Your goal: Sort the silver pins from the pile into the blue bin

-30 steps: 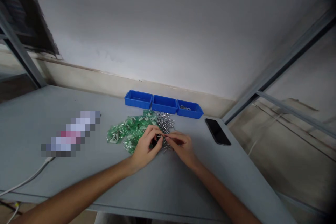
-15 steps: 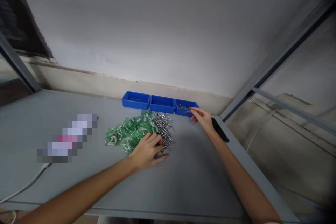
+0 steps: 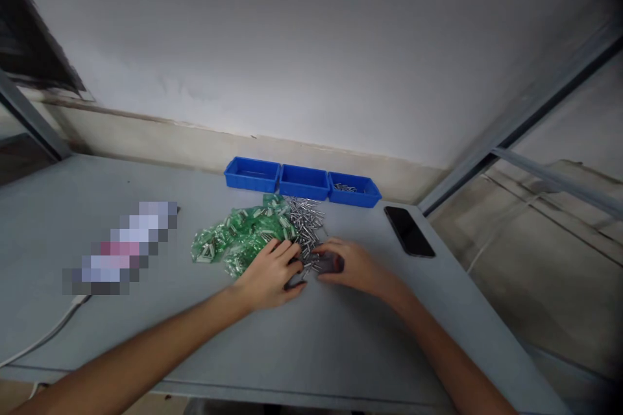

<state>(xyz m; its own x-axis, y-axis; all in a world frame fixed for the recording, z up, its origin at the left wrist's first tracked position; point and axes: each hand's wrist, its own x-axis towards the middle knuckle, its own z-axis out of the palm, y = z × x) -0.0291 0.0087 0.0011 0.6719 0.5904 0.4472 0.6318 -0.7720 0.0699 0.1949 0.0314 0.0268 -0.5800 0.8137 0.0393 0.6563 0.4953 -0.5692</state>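
A heap of small silver metal pins lies on the grey table, beside a pile of green plastic packets. My left hand rests at the near edge of both piles, fingers curled over something small and dark that I cannot make out. My right hand lies just to its right, fingertips at the near end of the pins. Whether either hand grips anything is hidden. Three blue bins stand in a row behind the piles; the right one holds a few pins.
A black phone lies flat at the right, near the table's edge. A white cable trails off the left front edge past a blurred patch. A wall stands right behind the bins, and a metal frame post rises at the right.
My right hand went out to the right blue bin half a second ago and has come back to the pins beside my left hand. The left hand has stayed at the piles.
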